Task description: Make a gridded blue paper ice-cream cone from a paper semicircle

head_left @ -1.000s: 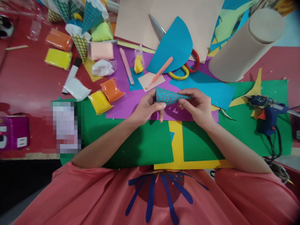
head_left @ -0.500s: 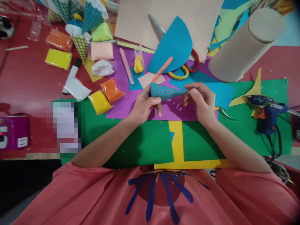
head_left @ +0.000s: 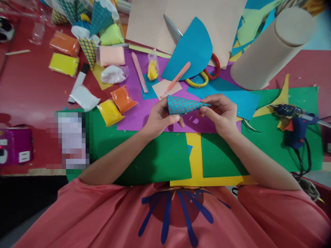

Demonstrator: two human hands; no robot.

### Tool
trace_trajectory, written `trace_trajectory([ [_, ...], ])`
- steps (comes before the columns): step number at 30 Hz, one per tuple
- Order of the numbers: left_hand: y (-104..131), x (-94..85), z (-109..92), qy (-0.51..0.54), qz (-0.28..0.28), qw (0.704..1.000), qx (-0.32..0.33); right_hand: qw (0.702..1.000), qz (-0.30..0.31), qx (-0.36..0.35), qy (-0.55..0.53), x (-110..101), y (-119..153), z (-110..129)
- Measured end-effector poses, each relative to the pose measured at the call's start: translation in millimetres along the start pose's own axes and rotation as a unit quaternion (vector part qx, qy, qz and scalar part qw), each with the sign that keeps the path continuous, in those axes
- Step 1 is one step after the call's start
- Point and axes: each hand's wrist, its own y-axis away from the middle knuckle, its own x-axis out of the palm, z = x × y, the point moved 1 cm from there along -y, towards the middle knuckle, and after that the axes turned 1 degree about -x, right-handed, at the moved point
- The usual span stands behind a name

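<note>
A blue paper cone (head_left: 182, 105) with a brownish crisscross pattern lies sideways between my hands, its wide end to the left and its tip to the right. My left hand (head_left: 159, 119) is closed around the wide end, thumb along the lower edge. With thumb and fingers my right hand (head_left: 222, 112) pinches the pointed tip. Below them spreads a purple sheet (head_left: 139, 117). Just beyond the cone, an orange marker (head_left: 178, 77) rests on a small peach paper piece (head_left: 157, 89). A blue fan-shaped paper (head_left: 192, 51) covers part of the scissors (head_left: 198, 82).
Packets of coloured clay (head_left: 123, 100) lie to the left, with patterned cones (head_left: 89, 48) behind them. On the right stand a thick beige roll (head_left: 254, 63) and a blue glue gun (head_left: 298, 129) with a cord. Green sheets (head_left: 155, 155) cover the table's near side.
The cone has turned slightly and shifted a little toward me. My right fingers have moved along its tip, and more of the orange marker shows.
</note>
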Motion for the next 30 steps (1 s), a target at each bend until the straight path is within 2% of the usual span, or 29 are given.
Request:
trace_trajectory([
  [6, -5.3, -1.4, -0.1, 0.023, -0.033, 0.999, 0.017, 1.000, -0.003, -0.016, -0.013, 0.6, 0.4, 0.3],
  [12, -10.7, -5.2, -4.4, 0.047, -0.093, 0.995, 0.015, 0.999, -0.024, 0.011, -0.037, -5.1, -1.8, -2.4],
  [15, -11.2, -5.5, -7.1, 0.048, -0.106, 0.993, -0.005, 0.998, -0.046, -0.031, 0.015, -6.2, -0.3, 1.0],
  [19, -11.2, -2.0, -9.0, 0.064, -0.093, 0.993, -0.033, 0.975, -0.020, -0.124, 0.185, -3.1, 4.1, 6.3],
  [22, -11.0, 0.2, -8.7, 0.081, -0.079, 0.992, -0.058, 0.956, -0.019, -0.168, 0.241, -2.0, 5.6, 7.5],
  [30, -8.9, -1.4, -6.0, 0.056, -0.035, 0.992, -0.104, 0.965, -0.042, -0.128, 0.224, -4.3, 6.6, 8.5],
])
